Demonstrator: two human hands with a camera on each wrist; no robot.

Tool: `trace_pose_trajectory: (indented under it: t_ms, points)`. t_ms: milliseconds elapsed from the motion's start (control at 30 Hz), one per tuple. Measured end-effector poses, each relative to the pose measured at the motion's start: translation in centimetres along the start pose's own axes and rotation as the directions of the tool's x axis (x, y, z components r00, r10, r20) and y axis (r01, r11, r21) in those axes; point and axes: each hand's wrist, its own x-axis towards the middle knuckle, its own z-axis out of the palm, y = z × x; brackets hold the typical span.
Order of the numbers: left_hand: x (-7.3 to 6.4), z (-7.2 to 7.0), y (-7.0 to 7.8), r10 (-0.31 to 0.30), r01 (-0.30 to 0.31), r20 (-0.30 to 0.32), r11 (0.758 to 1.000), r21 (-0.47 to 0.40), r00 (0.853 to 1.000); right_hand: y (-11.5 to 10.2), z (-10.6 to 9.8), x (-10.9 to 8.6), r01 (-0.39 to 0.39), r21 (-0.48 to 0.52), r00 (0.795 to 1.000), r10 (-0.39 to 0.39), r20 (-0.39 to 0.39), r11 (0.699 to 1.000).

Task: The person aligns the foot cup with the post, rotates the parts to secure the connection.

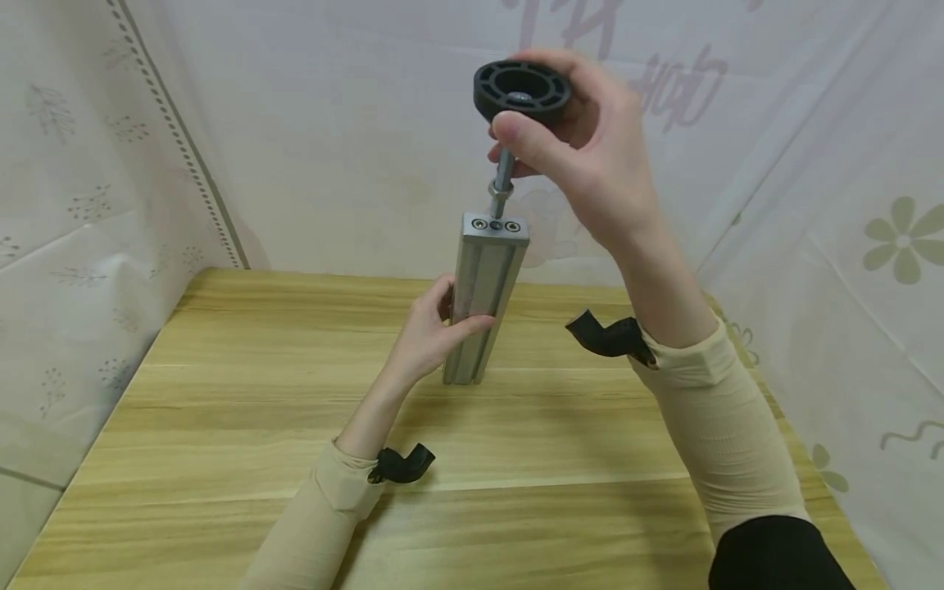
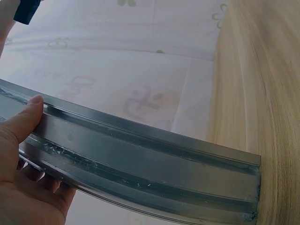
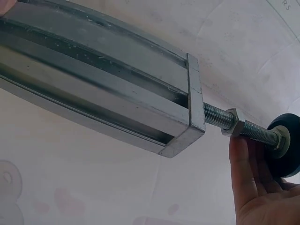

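Observation:
An aluminium profile (image 1: 483, 299) stands roughly upright, its lower end at the tabletop. My left hand (image 1: 430, 332) grips it around the middle, thumb across the front groove. An end plate (image 3: 197, 101) with two bolts caps its top. From this plate rises a threaded rod (image 3: 258, 133) carrying a hex nut (image 3: 236, 123), which sits apart from the plate. At the rod's top is a round black levelling foot (image 1: 483, 100) with a ribbed, hollow face. My right hand (image 1: 608, 152) holds the foot by its rim, thumb in front; in the right wrist view, fingers reach along the rod.
The wood-grain table (image 1: 243, 426) spreads under both arms. Pale printed cloth (image 1: 332, 147) hangs behind it and at both sides. Black curved straps or mounts (image 1: 601, 334) stick out from the sleeve cuffs at each wrist.

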Motion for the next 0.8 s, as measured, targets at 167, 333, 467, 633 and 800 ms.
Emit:
trace_pose_trajectory:
  t_ms: [167, 333, 467, 633, 800]
  points:
    - [0.04, -0.06, -0.05, -0.010, 0.010, 0.006, 1.000, -0.008, 1.000, -0.13, -0.02, -0.19, -0.036, 0.008, 0.999, 0.036, 0.003, 0.999]
    - [-0.05, -0.22, 0.04, -0.032, 0.032, 0.006, 0.999, -0.004, 0.999, -0.02, -0.10, -0.27, -0.048, -0.006, 0.999, 0.048, 0.015, 0.999]
    - [-0.04, -0.21, 0.05, -0.029, 0.029, 0.003, 1.000, -0.002, 1.000, 0.09, -0.30, -0.38, -0.057, -0.013, 0.998, 0.058, 0.021, 0.998]
    - [-0.01, -0.10, 0.02, -0.025, 0.025, 0.000, 1.000, 0.001, 1.000, 0.06, -0.66, -0.55, -0.098, 0.008, 0.995, 0.098, 0.024, 0.995]
    - [0.03, 0.01, 0.05, -0.025, 0.025, 0.003, 1.000, -0.002, 1.000, -0.18, -0.93, -0.51, -0.167, 0.036, 0.986, 0.166, 0.026, 0.985]
